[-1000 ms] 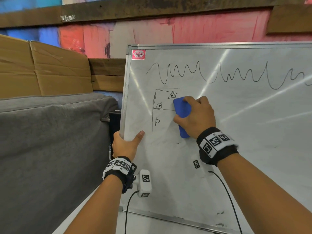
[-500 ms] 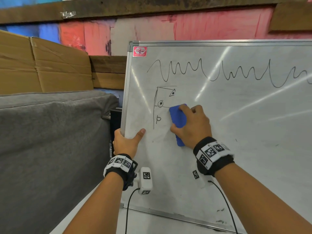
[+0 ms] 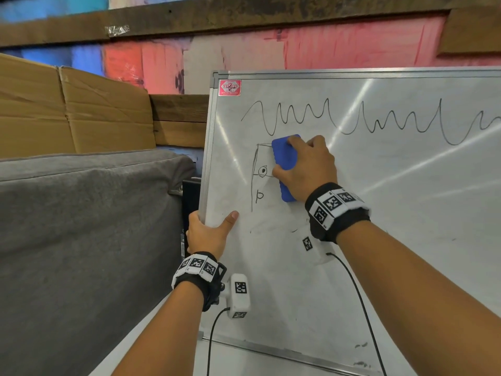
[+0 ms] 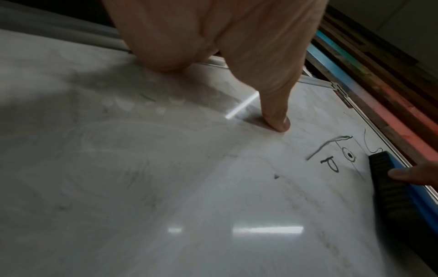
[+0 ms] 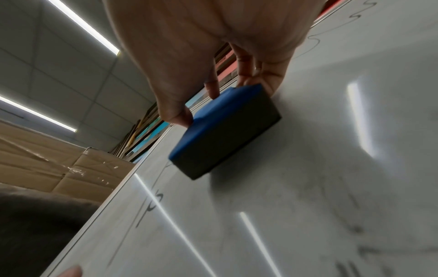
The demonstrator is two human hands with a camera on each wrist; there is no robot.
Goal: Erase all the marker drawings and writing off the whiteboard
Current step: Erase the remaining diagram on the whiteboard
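Closest to us, two bare forearms reach up and forward, each with a black wrist strap carrying square markers. We count two hands and one eraser.

Our left hand (image 3: 207, 233) wraps the left edge of the whiteboard (image 3: 379, 240), fingers curled behind the metal frame, thumb laid flat on the white face and pointing up to the right. That grip is clamped on the board's edge. In the left wrist view the thumb tip presses the surface just short of the drawing.

Higher up, our right hand (image 3: 307, 169) has its grip closed round the blue eraser (image 3: 284, 164), thumb on its left side, fingers over the top and right, wrist bent back. The eraser stands upright, long side vertical, its dark pad flat against the board, as the right wrist view shows.

The eraser sits on the right part of a small sketch (image 3: 260, 175): one vertical line, one short top line running under the eraser, one dotted circle just left of the thumb, one small "p" shape below. Above it, one long wavy line (image 3: 379, 120) runs across the board's upper part. One red sticker (image 3: 230, 87) marks the top left corner.

Left of the board we see one grey cushion (image 3: 81, 240), then brown cardboard (image 3: 67, 109), and farthest off a wall painted pink and blue (image 3: 298, 47).
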